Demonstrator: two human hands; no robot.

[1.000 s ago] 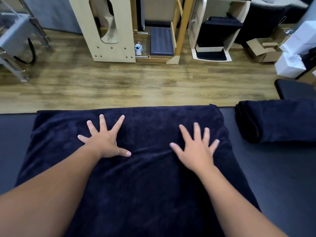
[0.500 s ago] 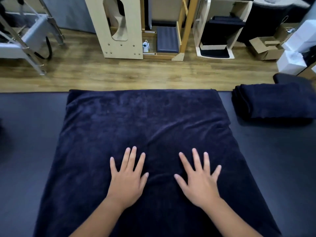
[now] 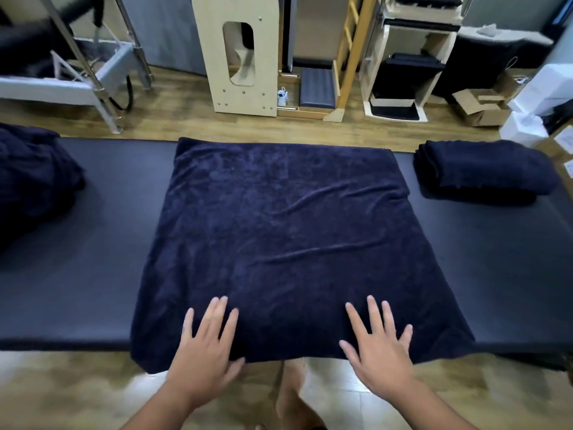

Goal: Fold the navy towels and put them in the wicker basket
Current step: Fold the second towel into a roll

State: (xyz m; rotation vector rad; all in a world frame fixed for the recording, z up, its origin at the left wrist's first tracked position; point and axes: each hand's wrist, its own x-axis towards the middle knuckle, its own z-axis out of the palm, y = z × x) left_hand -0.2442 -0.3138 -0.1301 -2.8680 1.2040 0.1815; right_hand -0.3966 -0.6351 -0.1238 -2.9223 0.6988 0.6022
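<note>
The navy towel (image 3: 285,243) lies spread across the surface (image 3: 93,243), near hem overhanging its front edge. Both hands, left (image 3: 206,352) and right (image 3: 379,352), rest flat and open-fingered on that hem, equally near.

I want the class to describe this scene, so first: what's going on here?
A person is smoothing a navy towel spread on a dark padded table. Both the left hand and the right hand lie flat, fingers spread, at the towel's near edge. A folded towel sits at the right, a crumpled heap at the left. No wicker basket is in view.
</note>
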